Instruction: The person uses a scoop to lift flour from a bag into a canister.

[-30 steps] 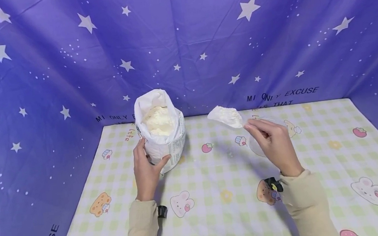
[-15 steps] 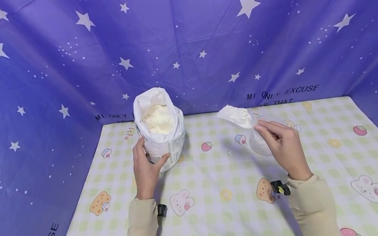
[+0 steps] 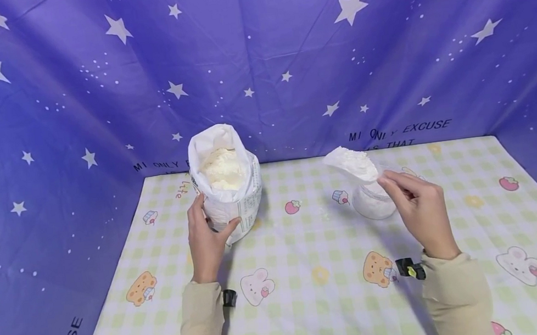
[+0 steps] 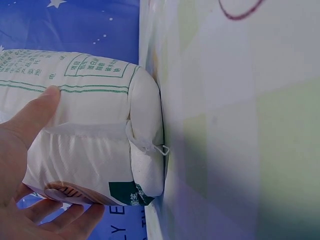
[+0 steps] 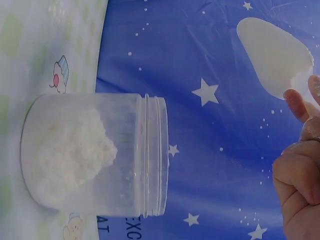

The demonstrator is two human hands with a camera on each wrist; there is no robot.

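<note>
On the left of the head view, my left hand [image 3: 206, 246] grips the lower side of an upright white bag of flour [image 3: 249, 205], thumb on the front and fingers round the left side. The bag's mouth stands wide, and pale flour [image 3: 223, 171] fills much of it. My right hand [image 3: 420, 211] pinches the end of a white scoop [image 5: 272, 55] heaped with flour. The scoop is held level above a clear, lidless plastic jar [image 3: 371, 206], overlapping its rim in the head view. The right wrist view shows a mound of flour [image 5: 72, 155] inside the jar.
A green-and-white checked tablecloth [image 3: 309, 306] with cartoon prints covers the table. Blue star-patterned curtains [image 3: 255, 53] rise right behind the bag and jar and along both sides. A black wrist camera [image 3: 411, 269] sits at the right cuff.
My right hand has carried the loaded scoop to the right, to over the jar, uncovering more of the jar's front. The left hand and the bag have stayed in place.
</note>
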